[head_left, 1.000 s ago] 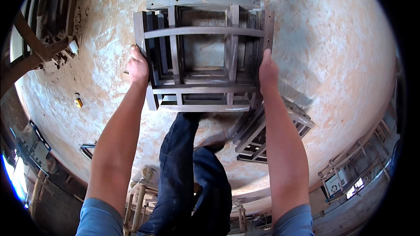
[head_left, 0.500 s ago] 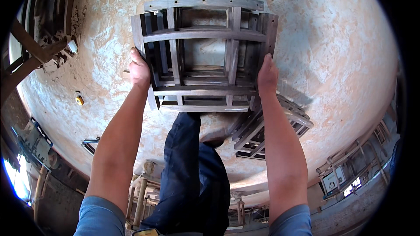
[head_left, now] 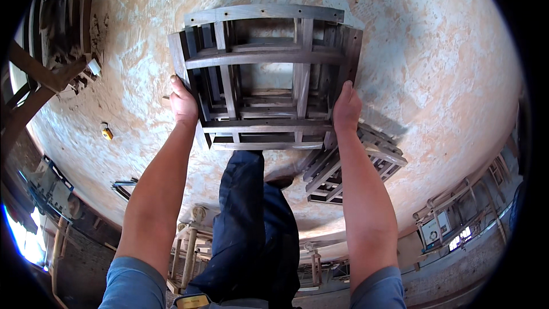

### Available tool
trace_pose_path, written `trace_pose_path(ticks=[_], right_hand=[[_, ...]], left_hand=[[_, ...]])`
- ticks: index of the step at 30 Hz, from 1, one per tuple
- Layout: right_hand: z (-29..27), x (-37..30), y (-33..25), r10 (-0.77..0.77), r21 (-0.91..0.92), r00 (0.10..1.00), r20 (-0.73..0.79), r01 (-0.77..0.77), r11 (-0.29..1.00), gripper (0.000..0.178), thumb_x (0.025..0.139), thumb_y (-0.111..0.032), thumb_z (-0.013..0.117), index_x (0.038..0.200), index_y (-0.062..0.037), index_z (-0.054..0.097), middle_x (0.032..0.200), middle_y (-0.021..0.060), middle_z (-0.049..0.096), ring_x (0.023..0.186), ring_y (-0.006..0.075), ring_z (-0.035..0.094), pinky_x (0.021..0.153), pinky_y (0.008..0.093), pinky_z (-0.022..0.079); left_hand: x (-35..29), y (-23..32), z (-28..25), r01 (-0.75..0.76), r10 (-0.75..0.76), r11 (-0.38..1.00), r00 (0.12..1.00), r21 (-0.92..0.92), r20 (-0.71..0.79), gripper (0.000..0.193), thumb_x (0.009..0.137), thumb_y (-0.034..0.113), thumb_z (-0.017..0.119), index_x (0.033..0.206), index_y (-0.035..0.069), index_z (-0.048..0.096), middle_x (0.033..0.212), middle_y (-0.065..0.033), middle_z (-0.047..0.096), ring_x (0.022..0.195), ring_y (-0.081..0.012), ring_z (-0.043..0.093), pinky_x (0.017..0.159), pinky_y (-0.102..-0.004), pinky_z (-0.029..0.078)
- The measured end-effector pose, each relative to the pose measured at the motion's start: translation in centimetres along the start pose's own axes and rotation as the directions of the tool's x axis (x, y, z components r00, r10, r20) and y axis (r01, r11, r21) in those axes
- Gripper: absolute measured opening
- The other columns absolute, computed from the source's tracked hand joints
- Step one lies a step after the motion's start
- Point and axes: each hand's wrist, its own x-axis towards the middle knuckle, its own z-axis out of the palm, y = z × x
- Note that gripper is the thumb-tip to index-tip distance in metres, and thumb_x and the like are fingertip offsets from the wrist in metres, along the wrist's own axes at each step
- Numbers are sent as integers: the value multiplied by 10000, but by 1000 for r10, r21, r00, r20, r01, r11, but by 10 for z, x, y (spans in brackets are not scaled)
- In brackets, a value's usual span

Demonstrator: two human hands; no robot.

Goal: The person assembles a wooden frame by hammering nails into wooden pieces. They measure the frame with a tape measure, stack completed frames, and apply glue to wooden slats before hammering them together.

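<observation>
In front of me is a stack of dark grey-brown wooden frames (head_left: 266, 59), built of slightly curved rails crossed by upright slats. Small round holes dot the top rail. My left hand (head_left: 183, 103) is closed on the left side of the stack, thumb pointing up along the outer post. On the opposite side my right hand (head_left: 347, 110) grips the right post in the same manner. The fingers of both hands are mostly hidden behind the wood. Below the stack, my leg in dark trousers (head_left: 243, 206) reaches forward.
Another pile of wooden frames (head_left: 366, 166) lies on the mottled floor (head_left: 434, 80), beside my right forearm. A small yellow tape measure (head_left: 107, 132) is on the floor at left. Wooden furniture parts (head_left: 63, 28) stand far left; a machine (head_left: 48, 186) is at lower left.
The stack of frames and both my hands have come slightly lower in the view. Both hands keep their grip on the sides.
</observation>
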Motion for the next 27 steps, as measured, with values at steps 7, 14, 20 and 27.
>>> trace_pose_path(ticks=[7, 14, 20, 27], right_hand=[[4, 1, 9, 9, -8, 1000, -3, -9, 1000, 513, 978, -433, 422, 960, 30, 641, 874, 270, 642, 888, 478, 580, 768, 477, 447], [6, 4, 12, 2, 19, 1000, -2, -2, 1000, 507, 974, -442, 425, 962, 16, 643, 861, 263, 642, 874, 478, 581, 761, 477, 454], [2, 2, 0, 84, 32, 996, 26, -85, 996, 479, 971, -433, 432, 1040, -13, 651, 892, 249, 654, 910, 458, 592, 800, 462, 463], [-4, -7, -6, 59, 13, 998, 19, -59, 998, 485, 974, -439, 425, 1052, -19, 654, 935, 251, 659, 945, 453, 594, 825, 461, 464]], left_hand=[[1, -3, 1, 1, 1, 999, 999, 32, -48, 982, 933, 713, 180, 1005, -163, 620, 895, -334, 639, 895, -397, 603, 884, -444, 431], [3, -3, 3, -34, 32, 999, 998, -25, -56, 961, 937, 708, 227, 1050, -166, 609, 923, -337, 632, 910, -384, 596, 885, -434, 431], [14, -18, 5, 37, -37, 999, 999, 33, -7, 964, 933, 712, 225, 1105, -163, 591, 999, -352, 626, 1002, -419, 591, 921, -432, 426], [7, -3, 3, -1, 3, 999, 999, 41, -45, 954, 924, 718, 223, 1166, -127, 592, 1116, -369, 593, 1133, -466, 544, 996, -433, 393]])
